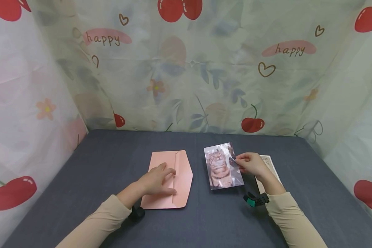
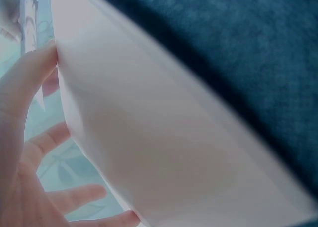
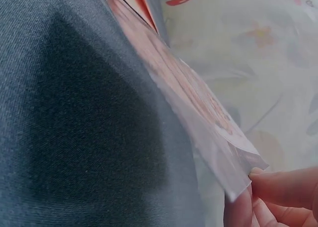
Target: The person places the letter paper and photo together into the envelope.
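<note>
The cat photo (image 1: pixel 220 167) looks glossy, the pink envelope (image 1: pixel 182 177) matt paper, the dark tablecloth (image 1: pixel 201 220) woven fabric.

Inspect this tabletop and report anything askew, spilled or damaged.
Nothing stands out: the pink envelope and cat picture show no visible damage. The picture tilts slightly, but the right hand holds it; the right arm partly hides the pale card.

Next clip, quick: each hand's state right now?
Left hand: open, fingers spread, touching the pink envelope.
Right hand: closed, pinching the cat picture by one edge.
</note>
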`<state>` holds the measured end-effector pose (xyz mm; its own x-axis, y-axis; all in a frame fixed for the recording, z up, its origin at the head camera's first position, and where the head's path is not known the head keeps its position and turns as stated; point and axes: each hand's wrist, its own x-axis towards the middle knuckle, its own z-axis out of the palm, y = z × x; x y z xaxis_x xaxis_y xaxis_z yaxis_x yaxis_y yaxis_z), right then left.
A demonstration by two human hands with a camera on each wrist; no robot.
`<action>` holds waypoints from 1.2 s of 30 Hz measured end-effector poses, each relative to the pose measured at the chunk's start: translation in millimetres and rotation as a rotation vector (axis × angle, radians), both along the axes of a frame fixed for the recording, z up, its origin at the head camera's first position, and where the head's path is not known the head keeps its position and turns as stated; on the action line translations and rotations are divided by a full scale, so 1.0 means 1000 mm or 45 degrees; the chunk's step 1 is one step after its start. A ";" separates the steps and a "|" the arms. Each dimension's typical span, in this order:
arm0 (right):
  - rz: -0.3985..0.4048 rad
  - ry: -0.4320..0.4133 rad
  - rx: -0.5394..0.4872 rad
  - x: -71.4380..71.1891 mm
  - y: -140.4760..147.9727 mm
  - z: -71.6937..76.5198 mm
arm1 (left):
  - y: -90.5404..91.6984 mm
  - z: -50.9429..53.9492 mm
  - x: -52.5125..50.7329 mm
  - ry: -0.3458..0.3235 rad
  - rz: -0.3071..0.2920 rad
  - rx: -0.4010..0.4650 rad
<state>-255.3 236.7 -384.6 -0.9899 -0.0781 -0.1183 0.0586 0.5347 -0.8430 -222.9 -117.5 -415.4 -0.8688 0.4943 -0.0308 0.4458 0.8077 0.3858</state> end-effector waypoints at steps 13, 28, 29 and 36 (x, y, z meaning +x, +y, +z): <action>-0.005 0.020 0.006 -0.002 -0.003 0.009 | 0.000 0.000 0.000 0.006 -0.014 -0.007; 0.024 0.020 -0.039 -0.001 -0.012 0.013 | 0.001 0.001 0.000 -0.003 0.000 -0.022; 0.028 0.021 -0.041 -0.001 -0.012 0.013 | 0.001 0.001 0.000 -0.001 -0.001 -0.023; 0.043 0.014 -0.058 -0.002 -0.019 0.013 | 0.001 0.001 0.001 -0.002 -0.004 -0.024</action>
<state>-257.4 217.7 -371.3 -0.9879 -0.1163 -0.1028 0.0317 0.4973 -0.8670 -222.3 -116.9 -414.4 -0.8671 0.4963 -0.0419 0.4477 0.8135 0.3712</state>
